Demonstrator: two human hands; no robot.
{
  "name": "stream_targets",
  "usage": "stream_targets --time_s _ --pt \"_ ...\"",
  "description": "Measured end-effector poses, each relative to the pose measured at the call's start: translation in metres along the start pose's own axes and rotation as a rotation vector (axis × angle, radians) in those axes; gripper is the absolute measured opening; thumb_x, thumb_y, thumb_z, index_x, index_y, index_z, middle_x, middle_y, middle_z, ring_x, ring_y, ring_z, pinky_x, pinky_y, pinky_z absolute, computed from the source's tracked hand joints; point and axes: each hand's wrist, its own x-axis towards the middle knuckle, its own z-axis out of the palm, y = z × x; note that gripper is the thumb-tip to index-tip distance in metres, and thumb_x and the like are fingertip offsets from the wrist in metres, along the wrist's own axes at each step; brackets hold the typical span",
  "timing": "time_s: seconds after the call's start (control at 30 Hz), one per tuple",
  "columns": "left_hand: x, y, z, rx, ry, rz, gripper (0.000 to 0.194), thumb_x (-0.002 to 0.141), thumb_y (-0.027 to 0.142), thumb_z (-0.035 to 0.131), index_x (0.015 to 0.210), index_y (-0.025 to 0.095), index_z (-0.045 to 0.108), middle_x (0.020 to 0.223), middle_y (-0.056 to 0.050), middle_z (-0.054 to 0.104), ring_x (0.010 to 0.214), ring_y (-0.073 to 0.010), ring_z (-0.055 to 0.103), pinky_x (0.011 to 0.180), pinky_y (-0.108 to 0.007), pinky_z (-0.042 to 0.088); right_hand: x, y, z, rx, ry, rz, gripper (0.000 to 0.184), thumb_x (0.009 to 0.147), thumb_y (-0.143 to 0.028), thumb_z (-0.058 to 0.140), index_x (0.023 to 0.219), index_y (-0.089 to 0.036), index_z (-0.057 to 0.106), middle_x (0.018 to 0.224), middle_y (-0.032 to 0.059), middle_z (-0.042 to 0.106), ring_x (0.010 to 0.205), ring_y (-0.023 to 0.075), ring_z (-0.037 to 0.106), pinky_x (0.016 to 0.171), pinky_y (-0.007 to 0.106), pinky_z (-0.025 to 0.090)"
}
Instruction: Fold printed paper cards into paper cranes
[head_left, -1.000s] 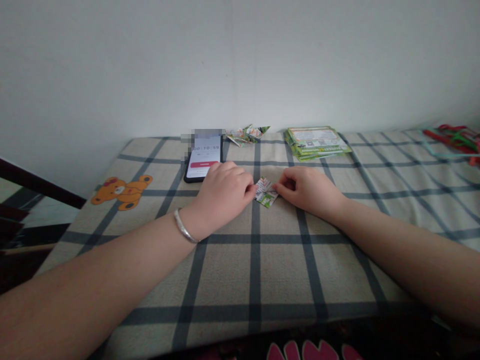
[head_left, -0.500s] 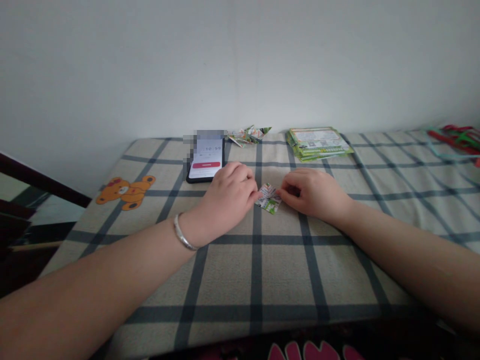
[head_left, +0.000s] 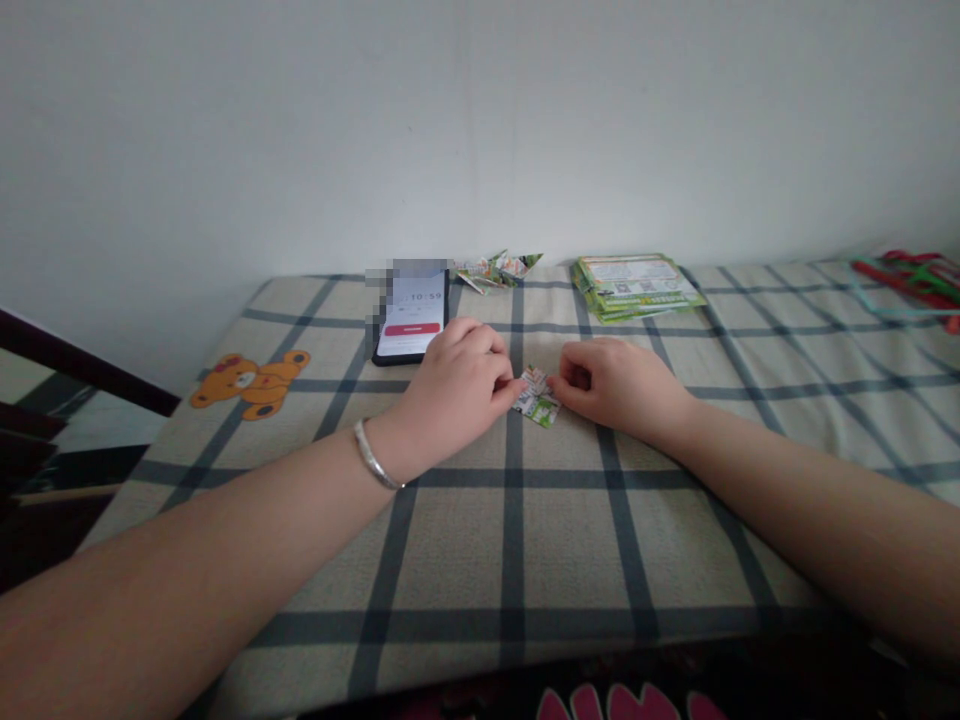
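A small folded piece of printed paper, white with green and red, lies on the checked cloth in the middle. My left hand, with a silver bangle on its wrist, is curled and pinches the paper's left edge. My right hand is curled too and pinches the paper's right edge. Both forearms rest on the cloth.
A black phone with a lit timer screen lies behind my left hand. Folded paper shapes and a stack of green leaflets sit by the wall. Red and green items lie far right. A bear picture marks the cloth's left.
The two hands have drawn slightly closer together on the paper, which looks narrower and more folded than a second ago. The view shifted a little.
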Motion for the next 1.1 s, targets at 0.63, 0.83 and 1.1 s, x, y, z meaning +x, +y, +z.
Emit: stream_targets --time_s 0.63,0.83,1.1 --pt "0.003 0.001 -0.005 -0.040 -0.065 0.085 0.012 0.091 0.024 0.057 0.088 0.017 0.066 0.094 -0.004 0.068 0.096 -0.0199 0.058 0.089 -0.036 0.044 0.003 -0.003 0.000 0.033 -0.020 0.057 0.022 0.079 -0.035 0.056 0.063 -0.021 0.052 0.061 -0.0012 0.057 0.056 0.0123 0.045 0.052 0.027 0.026" --pt "0.002 -0.001 -0.009 -0.060 -0.099 0.208 0.018 0.093 0.028 0.056 0.097 0.016 0.070 0.097 -0.005 0.071 0.097 -0.0193 0.061 0.090 -0.036 0.048 0.003 -0.003 -0.001 0.026 -0.017 0.044 0.021 0.080 -0.034 0.055 0.063 -0.021 0.051 0.060 -0.0015 0.056 0.056 0.0126 0.045 0.052 0.027 0.026" --pt "0.001 0.002 -0.010 -0.006 -0.126 0.207 0.019 0.093 0.026 0.057 0.093 0.014 0.071 0.091 -0.006 0.070 0.094 -0.0202 0.061 0.089 -0.036 0.050 0.000 0.002 0.004 -0.007 0.134 -0.203 0.011 0.084 -0.025 0.057 0.075 -0.018 0.058 0.073 0.0021 0.061 0.071 0.0153 0.052 0.064 0.028 0.037"
